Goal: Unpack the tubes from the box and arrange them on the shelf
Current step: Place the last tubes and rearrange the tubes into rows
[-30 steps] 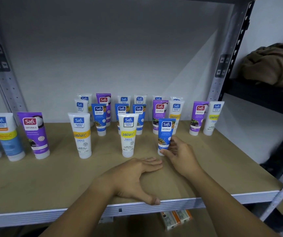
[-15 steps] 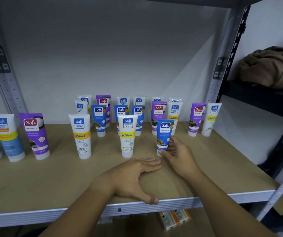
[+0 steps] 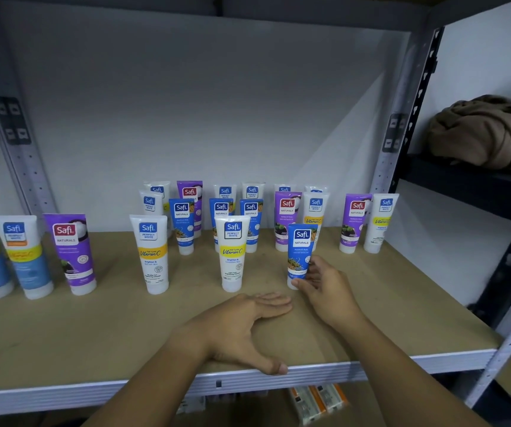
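Note:
Several Safi tubes stand cap-down on the tan shelf board (image 3: 402,306), in white, blue and purple. A small blue Naturals tube (image 3: 301,248) stands in front of the right group. My right hand (image 3: 325,285) holds its lower end, thumb on the front of the cap and fingers curled behind it. To its left stand two white Vitamin C tubes (image 3: 232,254) (image 3: 152,254). My left hand (image 3: 242,328) lies flat on the board with straight fingers, its thumb at the shelf's front rail. The box is not in view.
At the far left stand a purple tube (image 3: 70,251) and two blue-and-white tubes (image 3: 24,257). Metal uprights (image 3: 402,143) frame the shelf. A brown cloth (image 3: 488,134) lies on the dark rack to the right. Orange-and-white packs (image 3: 316,399) show below the rail.
My right hand stays on the blue tube and my left hand stays flat on the board; only the view has shifted slightly.

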The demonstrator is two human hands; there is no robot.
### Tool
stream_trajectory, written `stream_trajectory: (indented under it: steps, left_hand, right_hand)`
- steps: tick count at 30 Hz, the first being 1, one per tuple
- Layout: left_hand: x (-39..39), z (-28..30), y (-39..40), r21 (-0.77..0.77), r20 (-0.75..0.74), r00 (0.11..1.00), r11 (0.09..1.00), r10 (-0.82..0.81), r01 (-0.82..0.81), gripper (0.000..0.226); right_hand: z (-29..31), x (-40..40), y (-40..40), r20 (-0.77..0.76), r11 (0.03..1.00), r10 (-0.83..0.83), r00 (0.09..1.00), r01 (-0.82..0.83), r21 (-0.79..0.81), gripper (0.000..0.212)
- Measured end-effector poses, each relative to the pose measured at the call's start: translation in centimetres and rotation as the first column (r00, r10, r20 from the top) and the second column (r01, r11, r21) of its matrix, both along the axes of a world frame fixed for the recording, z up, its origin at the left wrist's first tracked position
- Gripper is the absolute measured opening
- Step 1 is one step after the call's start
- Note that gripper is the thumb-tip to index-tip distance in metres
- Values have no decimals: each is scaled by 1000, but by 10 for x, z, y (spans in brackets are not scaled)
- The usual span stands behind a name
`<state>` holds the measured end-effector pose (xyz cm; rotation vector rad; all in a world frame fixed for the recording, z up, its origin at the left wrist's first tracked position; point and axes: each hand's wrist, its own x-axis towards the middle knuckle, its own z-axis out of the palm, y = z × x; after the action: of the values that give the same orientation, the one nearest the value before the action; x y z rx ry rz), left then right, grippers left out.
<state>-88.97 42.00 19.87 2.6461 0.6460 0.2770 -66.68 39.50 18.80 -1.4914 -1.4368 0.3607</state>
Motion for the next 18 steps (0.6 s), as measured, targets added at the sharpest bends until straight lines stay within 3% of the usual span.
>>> stream_trajectory:
  steps: [18]
  left_hand:
    - [-1,1,1,-6,8,1000,1000,-2,2,104]
  right_hand:
    - [3,0,-4,12,999,-31,999,31,-17,41]
